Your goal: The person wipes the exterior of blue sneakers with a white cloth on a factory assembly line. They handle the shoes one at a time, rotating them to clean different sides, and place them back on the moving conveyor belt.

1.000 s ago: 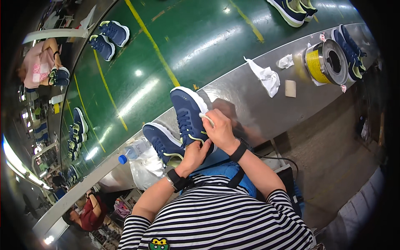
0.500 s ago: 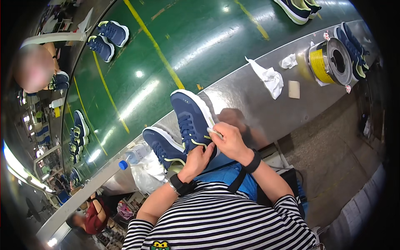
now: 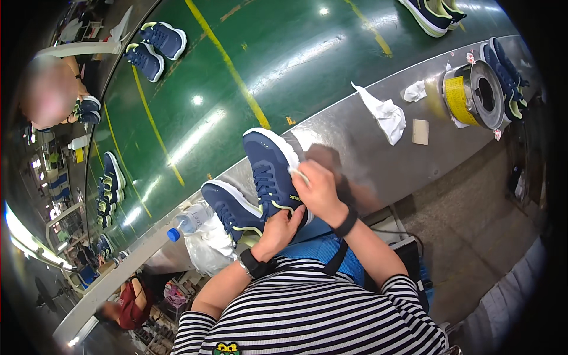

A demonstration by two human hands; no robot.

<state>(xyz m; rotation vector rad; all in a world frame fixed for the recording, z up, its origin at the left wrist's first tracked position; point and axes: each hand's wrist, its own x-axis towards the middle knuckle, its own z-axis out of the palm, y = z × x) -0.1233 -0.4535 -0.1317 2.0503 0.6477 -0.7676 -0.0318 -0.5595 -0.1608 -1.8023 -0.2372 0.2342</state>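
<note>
A navy sneaker (image 3: 269, 163) with a white sole and lime lining rests tilted on the bench edge, its toe pointing away from me. My left hand (image 3: 280, 231) grips it at the heel opening, fingers partly inside and thumb on the outer side. Pinched in my right hand (image 3: 319, 189) is a small white piece (image 3: 294, 170), held against the right edge of the sole at midfoot. Most of that piece is hidden by my fingers. Close on the left lies the matching sneaker (image 3: 228, 204), untouched.
A green conveyor belt (image 3: 195, 77) with yellow lines carries several navy sneakers. On the metal bench (image 3: 361, 157) are a white cloth (image 3: 387, 118), a beige block (image 3: 420, 132) and a round metal can (image 3: 473, 94). A blue-capped bottle (image 3: 192, 219) stands left. Another person (image 3: 133, 305) is at lower left.
My right hand has slid forward along the sole edge, toward the toe. My left hand keeps its grip at the heel. The shoes on the belt have shifted slightly.
</note>
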